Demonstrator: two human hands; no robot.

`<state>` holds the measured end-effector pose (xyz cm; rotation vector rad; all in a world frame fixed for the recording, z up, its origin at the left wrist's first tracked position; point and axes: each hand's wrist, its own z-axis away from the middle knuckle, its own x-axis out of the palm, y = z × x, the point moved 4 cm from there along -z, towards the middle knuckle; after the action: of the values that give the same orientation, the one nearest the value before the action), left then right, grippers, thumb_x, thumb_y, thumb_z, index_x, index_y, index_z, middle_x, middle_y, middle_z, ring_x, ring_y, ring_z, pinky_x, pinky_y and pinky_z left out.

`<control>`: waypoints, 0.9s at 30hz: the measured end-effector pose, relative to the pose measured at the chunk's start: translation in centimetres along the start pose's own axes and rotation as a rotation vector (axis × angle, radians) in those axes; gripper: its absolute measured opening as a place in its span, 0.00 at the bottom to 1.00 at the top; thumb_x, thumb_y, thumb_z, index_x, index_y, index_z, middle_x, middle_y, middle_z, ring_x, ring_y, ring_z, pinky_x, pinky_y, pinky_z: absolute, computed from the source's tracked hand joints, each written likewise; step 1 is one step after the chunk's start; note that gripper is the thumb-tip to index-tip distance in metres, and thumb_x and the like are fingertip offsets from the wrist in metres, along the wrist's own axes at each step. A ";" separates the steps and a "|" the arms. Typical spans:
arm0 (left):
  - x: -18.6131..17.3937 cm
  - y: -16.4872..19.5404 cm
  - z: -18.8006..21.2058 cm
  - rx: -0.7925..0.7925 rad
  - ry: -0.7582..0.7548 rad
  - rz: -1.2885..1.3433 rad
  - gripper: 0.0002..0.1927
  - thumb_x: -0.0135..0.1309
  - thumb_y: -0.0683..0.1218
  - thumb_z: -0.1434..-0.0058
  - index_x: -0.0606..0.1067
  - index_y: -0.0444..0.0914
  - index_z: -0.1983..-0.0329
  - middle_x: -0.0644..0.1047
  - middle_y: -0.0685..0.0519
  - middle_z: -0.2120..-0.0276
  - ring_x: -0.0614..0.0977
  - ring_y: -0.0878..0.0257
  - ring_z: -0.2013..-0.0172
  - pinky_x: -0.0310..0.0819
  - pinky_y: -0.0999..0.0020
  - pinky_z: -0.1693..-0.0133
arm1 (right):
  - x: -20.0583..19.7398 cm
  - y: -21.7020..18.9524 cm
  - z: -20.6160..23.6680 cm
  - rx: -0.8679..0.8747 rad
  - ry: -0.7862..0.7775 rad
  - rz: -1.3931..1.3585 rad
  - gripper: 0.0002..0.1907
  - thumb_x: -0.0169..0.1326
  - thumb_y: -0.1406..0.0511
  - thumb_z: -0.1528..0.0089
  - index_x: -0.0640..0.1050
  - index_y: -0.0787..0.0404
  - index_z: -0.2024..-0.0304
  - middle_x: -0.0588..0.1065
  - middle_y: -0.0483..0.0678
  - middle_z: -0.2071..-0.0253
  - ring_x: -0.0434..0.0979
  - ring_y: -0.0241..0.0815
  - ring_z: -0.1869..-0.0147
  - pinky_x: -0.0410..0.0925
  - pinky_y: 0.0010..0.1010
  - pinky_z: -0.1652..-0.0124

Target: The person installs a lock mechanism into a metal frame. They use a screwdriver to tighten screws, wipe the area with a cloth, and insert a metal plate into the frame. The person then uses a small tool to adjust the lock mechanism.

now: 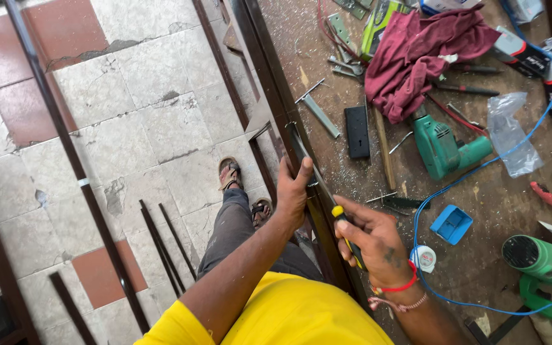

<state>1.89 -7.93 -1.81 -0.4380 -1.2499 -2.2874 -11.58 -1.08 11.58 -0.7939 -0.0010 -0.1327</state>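
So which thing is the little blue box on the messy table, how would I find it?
Look at the dusty wooden workbench, then find the green power drill lying in its middle. Just below the drill, near the looping blue cable, sits the small blue box. It is the only open, bright blue square tray there; the tools around it are green or black.

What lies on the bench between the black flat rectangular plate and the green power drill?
In the head view, a narrow wooden strip lies lengthwise between the black plate and the green drill, with a small metal piece beside it on the dusty bench.
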 end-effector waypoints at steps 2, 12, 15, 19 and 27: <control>-0.4 -0.1 -0.1 -0.024 -0.041 -0.063 0.42 0.64 0.70 0.52 0.66 0.39 0.46 0.72 0.51 0.60 0.81 0.61 0.60 0.86 0.64 0.63 | -0.4 -0.6 0.9 0.023 0.009 0.021 0.28 0.55 0.70 0.41 0.74 0.67 0.36 0.75 0.48 0.71 0.71 0.35 0.80 0.60 0.25 0.84; -0.7 -2.2 -1.7 -0.010 0.141 -0.021 0.43 0.63 0.74 0.47 0.73 0.35 0.47 0.74 0.50 0.59 0.75 0.65 0.62 0.72 0.67 0.58 | 3.3 -3.1 -0.7 -0.028 0.003 -0.007 0.28 0.55 0.71 0.41 0.74 0.69 0.36 0.75 0.49 0.70 0.71 0.35 0.78 0.62 0.25 0.82; -0.6 -1.3 -1.1 0.129 -0.006 -0.015 0.41 0.67 0.69 0.50 0.68 0.40 0.44 0.74 0.54 0.57 0.77 0.67 0.57 0.75 0.69 0.54 | 1.8 -2.9 -0.1 0.034 0.038 -0.046 0.28 0.55 0.71 0.42 0.75 0.69 0.38 0.76 0.50 0.72 0.71 0.37 0.80 0.61 0.26 0.83; -0.5 -1.1 -1.0 0.021 -0.015 0.009 0.39 0.66 0.67 0.48 0.67 0.37 0.46 0.72 0.54 0.60 0.77 0.63 0.60 0.79 0.64 0.60 | 0.9 -1.9 -1.0 0.022 -0.012 -0.098 0.28 0.56 0.71 0.41 0.74 0.69 0.37 0.75 0.49 0.71 0.71 0.36 0.80 0.62 0.26 0.82; -0.1 0.8 -0.4 -0.083 -0.093 0.109 0.39 0.68 0.62 0.49 0.65 0.39 0.42 0.73 0.55 0.58 0.78 0.63 0.59 0.80 0.62 0.60 | 1.2 -1.3 -1.6 0.041 0.022 -0.047 0.28 0.56 0.70 0.42 0.75 0.65 0.37 0.75 0.48 0.71 0.71 0.35 0.80 0.61 0.25 0.83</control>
<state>2.41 -8.57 -1.50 -0.6327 -1.1483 -2.2548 -10.59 -3.28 11.44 -0.7522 -0.0016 -0.1851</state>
